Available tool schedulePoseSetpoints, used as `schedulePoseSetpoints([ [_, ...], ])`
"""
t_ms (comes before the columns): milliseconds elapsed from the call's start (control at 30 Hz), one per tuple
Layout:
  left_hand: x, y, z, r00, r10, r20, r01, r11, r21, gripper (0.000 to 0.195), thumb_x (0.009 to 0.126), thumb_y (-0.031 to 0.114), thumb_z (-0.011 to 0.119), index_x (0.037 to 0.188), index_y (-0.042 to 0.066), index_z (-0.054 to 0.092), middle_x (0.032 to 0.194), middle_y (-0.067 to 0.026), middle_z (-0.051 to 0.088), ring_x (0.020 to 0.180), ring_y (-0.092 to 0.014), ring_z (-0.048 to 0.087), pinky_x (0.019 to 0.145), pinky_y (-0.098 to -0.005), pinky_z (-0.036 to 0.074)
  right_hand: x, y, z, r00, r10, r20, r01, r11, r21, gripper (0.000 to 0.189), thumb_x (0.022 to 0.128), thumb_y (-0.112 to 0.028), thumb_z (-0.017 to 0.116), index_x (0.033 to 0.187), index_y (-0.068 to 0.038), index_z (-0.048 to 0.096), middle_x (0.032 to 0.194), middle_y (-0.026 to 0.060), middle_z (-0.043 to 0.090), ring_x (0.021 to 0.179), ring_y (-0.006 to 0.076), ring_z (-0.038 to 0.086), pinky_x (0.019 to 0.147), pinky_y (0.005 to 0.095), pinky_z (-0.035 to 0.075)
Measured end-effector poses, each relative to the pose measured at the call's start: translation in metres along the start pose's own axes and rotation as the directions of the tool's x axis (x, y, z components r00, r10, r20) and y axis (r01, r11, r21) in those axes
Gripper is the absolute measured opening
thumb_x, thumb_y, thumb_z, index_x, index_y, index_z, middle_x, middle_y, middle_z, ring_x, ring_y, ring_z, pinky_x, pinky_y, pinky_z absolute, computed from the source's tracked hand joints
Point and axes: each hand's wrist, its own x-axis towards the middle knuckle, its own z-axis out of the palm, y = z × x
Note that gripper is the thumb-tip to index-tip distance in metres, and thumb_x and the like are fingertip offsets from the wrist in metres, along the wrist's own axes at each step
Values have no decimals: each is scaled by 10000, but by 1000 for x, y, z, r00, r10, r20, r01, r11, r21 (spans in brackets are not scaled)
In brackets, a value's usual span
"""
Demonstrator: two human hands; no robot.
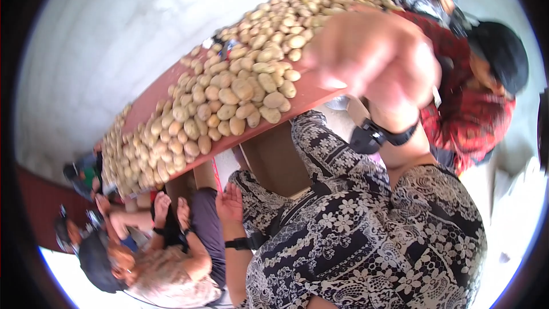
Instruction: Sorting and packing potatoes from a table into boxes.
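My left hand point(230, 204) rests palm up beside my patterned trousers, a little in front of the table's near edge. Nothing lies in its palm. Raised close to the camera, my right hand point(373, 56) is large and blurred, with its fingers bent. It covers part of the reddish table point(315, 88), and what is under its fingers is hidden. A large spread of potatoes point(227, 96) covers much of the tabletop before me. Both wrists wear dark straps.
An open cardboard box point(276, 159) stands below the table's edge by my legs. A person in red point(463, 107) sits at right, another in a dark cap point(101, 262) at left. More people sit farther off. Small blue-and-red items point(227, 49) lie among the potatoes.
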Motion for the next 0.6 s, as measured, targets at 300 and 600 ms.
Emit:
schedulePoseSetpoints([
  [300, -11, -25, -27, 997, 4, 72, -19, 976, 219, 268, 952, 205, 451, 755, 38, 522, 1226, -198, 592, 1193, -317, 540, 1053, -497, 412, -52, -84, -30, 931, 91, -353, -148, 979, -140, 405, 946, -260, 463, 728, 21, 657, 683, 97, 637, 606, 146, 556, 631, 300, 463],
  [600, 24, -7, -92, 972, -34, 234, -25, 969, 245, 276, 959, 224, 464, 775, 35, 547, 1273, -184, 569, 1239, -314, 502, 1093, -477, 369, -73, -124, -47, 957, 40, -288, -101, 974, -202, 311, 918, -175, 515, 708, 10, 648, 675, 69, 631, 576, 109, 547, 578, 259, 446],
])
